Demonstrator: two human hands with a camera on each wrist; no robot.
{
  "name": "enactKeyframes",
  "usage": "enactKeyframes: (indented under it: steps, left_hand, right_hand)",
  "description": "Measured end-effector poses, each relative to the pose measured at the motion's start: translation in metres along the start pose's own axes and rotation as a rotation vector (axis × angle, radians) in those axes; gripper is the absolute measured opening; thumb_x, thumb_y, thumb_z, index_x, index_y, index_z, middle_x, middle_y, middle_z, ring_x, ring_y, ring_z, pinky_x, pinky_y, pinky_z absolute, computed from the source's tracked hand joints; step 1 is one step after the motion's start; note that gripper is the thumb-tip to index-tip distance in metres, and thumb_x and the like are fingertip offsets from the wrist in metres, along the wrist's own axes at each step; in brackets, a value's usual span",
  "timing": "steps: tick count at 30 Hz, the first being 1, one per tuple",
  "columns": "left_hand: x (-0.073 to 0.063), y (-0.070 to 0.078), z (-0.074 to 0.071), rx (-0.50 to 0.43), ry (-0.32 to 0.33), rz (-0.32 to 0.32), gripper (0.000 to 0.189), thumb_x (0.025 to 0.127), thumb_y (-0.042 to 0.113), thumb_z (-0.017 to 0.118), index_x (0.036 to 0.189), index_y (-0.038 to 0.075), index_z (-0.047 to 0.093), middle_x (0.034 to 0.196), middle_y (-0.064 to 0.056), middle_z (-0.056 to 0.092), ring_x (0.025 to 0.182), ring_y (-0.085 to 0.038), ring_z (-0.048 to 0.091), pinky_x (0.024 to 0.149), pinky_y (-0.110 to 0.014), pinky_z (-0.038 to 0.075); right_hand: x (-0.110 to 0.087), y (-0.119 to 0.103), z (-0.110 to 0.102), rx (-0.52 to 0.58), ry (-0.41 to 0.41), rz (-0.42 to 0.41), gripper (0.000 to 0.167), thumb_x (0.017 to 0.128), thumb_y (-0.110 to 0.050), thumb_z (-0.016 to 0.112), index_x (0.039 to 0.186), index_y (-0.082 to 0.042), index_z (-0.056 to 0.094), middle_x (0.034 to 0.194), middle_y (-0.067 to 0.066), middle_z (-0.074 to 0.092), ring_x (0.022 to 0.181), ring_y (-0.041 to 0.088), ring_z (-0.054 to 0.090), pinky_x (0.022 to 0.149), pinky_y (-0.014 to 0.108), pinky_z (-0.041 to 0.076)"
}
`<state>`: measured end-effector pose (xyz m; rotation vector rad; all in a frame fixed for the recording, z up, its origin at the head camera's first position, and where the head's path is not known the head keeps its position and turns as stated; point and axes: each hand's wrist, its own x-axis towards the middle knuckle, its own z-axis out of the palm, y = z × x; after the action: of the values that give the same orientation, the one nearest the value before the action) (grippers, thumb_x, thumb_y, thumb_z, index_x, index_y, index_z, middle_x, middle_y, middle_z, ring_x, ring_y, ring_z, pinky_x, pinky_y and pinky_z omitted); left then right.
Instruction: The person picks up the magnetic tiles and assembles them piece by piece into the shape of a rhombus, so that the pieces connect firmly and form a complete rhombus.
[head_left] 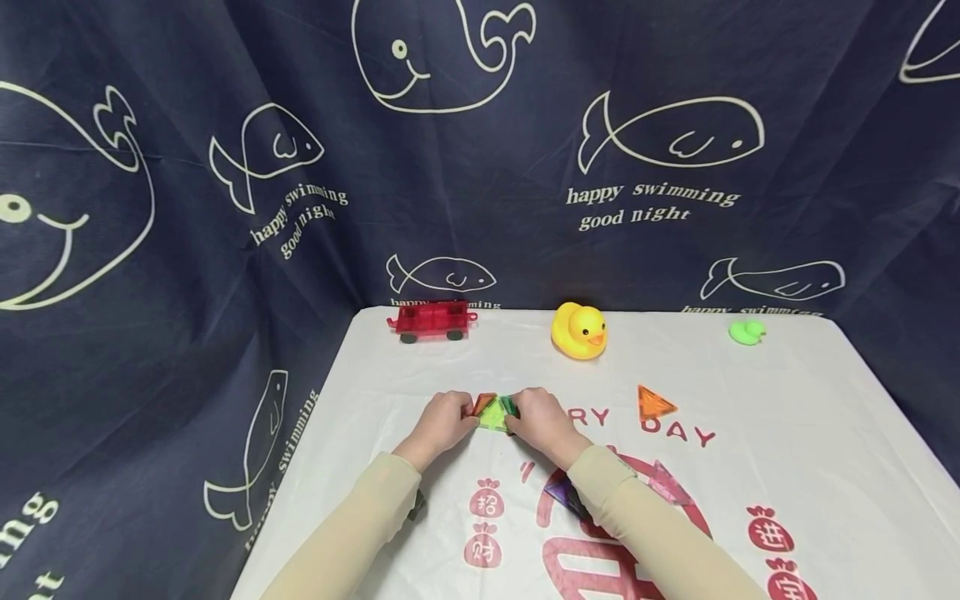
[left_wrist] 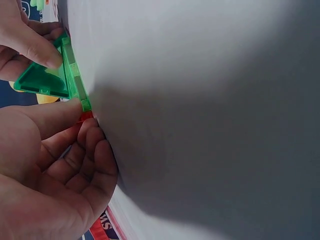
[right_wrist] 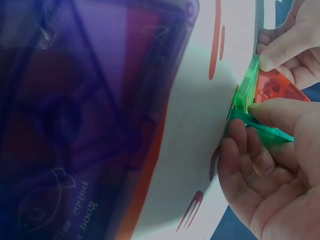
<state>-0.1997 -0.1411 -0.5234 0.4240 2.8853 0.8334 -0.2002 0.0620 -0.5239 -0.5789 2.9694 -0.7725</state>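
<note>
Three translucent triangular magnetic tiles meet low over the white tablecloth in the head view: a light green tile (head_left: 492, 414) in front, a red-orange tile (head_left: 484, 403) at its left and a dark green tile (head_left: 509, 405) at its right. My left hand (head_left: 442, 421) pinches the left corner, where light green meets red. At the opposite corner my right hand (head_left: 543, 421) grips the dark green tile against the light green one. The left wrist view shows the dark green tile (left_wrist: 42, 80) leaning away behind the light green edge (left_wrist: 75, 75). Fingers cover part of the red tile (right_wrist: 277, 89).
Toward the back stand a red wheeled toy base (head_left: 433, 321), a yellow duck (head_left: 577, 332) and a small green duck (head_left: 747, 332). An orange triangular tile (head_left: 654, 404) lies right of the hands. Purple (head_left: 561, 492) and pink tiles (head_left: 666, 483) lie by the right forearm.
</note>
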Motion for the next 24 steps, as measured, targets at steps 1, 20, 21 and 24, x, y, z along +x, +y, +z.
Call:
enactKeyframes:
  steps: [1, 20, 21, 24]
  left_hand:
    - [0.0002, 0.0001, 0.0002, 0.007, 0.0, 0.003, 0.028, 0.092, 0.009, 0.08, 0.072, 0.012, 0.06, 0.064, 0.004, 0.053, 0.064, -0.013, 0.049, 0.064, -0.03, 0.043]
    - [-0.003, 0.0088, 0.0062, 0.208, 0.036, 0.06, 0.023, 0.093, 0.01, 0.078, 0.075, 0.012, 0.064, 0.067, 0.003, 0.059, 0.062, -0.014, 0.056, 0.062, -0.034, 0.049]
    - [-0.0031, 0.009, 0.0066, 0.214, 0.039, 0.062, 0.022, 0.093, 0.01, 0.078, 0.076, 0.012, 0.064, 0.068, 0.003, 0.059, 0.063, -0.015, 0.057, 0.062, -0.034, 0.05]
    - [-0.0032, 0.0094, 0.0075, 0.24, 0.048, 0.071, 0.023, 0.093, 0.011, 0.078, 0.075, 0.013, 0.064, 0.068, 0.002, 0.06, 0.064, -0.016, 0.059, 0.063, -0.036, 0.051]
  right_hand:
    - [0.0002, 0.0004, 0.0005, -0.003, 0.002, -0.002, 0.034, 0.087, -0.012, 0.079, 0.063, -0.015, 0.055, 0.059, -0.003, 0.047, 0.056, 0.014, 0.044, 0.056, 0.033, 0.041]
    - [0.0004, -0.006, 0.0032, -0.037, 0.005, -0.021, 0.029, 0.088, -0.01, 0.081, 0.069, -0.013, 0.059, 0.064, -0.001, 0.049, 0.06, 0.016, 0.044, 0.061, 0.036, 0.044]
    - [0.0003, -0.006, 0.0036, -0.038, 0.01, -0.028, 0.03, 0.088, -0.01, 0.081, 0.068, -0.013, 0.058, 0.064, -0.001, 0.048, 0.06, 0.016, 0.044, 0.061, 0.036, 0.044]
    - [0.0002, -0.0063, 0.0049, -0.053, 0.014, -0.043, 0.033, 0.088, -0.009, 0.081, 0.067, -0.014, 0.055, 0.064, -0.002, 0.048, 0.06, 0.016, 0.045, 0.061, 0.037, 0.045]
